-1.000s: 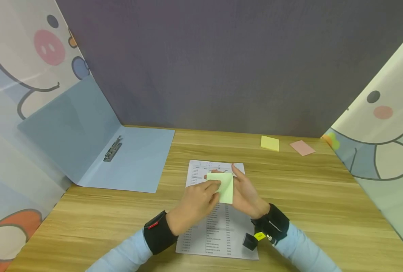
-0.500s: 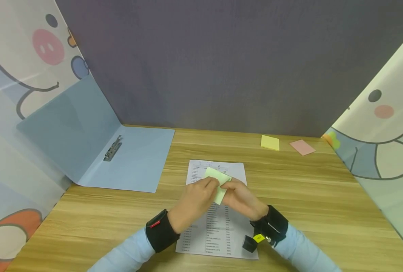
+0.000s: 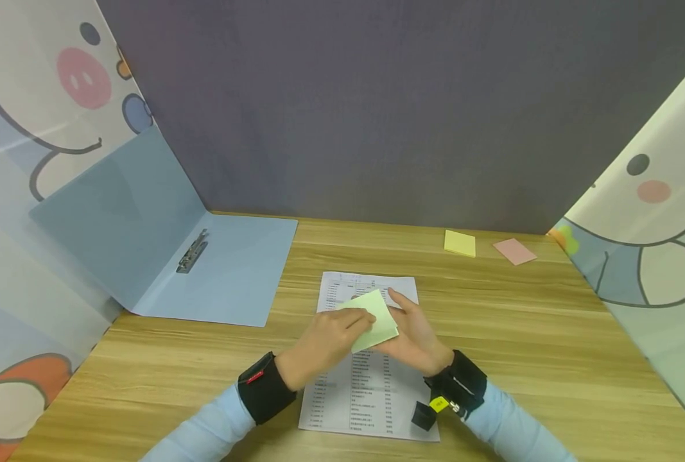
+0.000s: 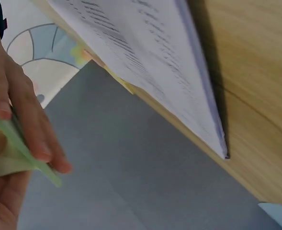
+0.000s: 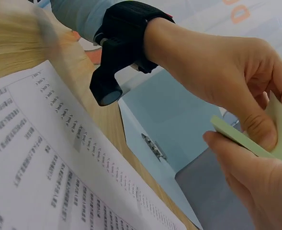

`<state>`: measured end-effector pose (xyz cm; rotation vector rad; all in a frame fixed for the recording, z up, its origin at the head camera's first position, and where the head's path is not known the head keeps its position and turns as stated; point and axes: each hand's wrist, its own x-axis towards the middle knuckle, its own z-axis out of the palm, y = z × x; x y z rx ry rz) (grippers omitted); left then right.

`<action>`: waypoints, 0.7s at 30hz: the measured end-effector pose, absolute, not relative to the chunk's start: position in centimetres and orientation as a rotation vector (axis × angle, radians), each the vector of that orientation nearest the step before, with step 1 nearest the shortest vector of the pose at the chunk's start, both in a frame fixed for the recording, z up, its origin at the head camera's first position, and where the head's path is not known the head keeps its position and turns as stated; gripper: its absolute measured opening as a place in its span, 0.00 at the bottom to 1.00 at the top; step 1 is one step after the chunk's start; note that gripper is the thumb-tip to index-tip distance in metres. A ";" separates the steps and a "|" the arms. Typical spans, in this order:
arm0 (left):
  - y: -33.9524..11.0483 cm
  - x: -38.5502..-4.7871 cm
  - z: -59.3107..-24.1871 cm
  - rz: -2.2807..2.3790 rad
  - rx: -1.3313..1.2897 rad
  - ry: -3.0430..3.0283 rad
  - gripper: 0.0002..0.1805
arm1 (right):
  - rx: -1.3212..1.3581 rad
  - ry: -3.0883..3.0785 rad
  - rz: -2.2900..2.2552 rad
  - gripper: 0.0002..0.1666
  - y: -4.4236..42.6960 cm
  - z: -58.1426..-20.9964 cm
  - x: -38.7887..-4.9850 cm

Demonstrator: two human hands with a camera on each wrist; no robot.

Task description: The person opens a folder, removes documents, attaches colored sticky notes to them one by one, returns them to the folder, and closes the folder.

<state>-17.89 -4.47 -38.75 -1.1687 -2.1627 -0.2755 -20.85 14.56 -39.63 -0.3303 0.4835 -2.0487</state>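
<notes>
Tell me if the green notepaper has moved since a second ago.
Yes. In the head view, against the printed sheets, the green notepaper has turned counterclockwise: its right edge, upright then, now leans left at top.

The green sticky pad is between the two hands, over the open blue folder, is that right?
Not quite: the head view shows the green sticky pad over the printed sheets, not over the open blue folder. It is, as you say, between the left hand and the right hand.
</notes>
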 end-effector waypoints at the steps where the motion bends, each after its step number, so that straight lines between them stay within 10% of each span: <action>1: -4.6 -18.0 -38.7 -0.289 -1.192 -2.148 0.14 | -0.341 0.467 -2.036 0.41 14.5 -39.7 -20.9; 21: -4.2 -18.2 -38.8 -0.115 -1.216 -1.997 0.05 | -0.382 0.434 -2.061 0.39 13.9 -39.9 -20.3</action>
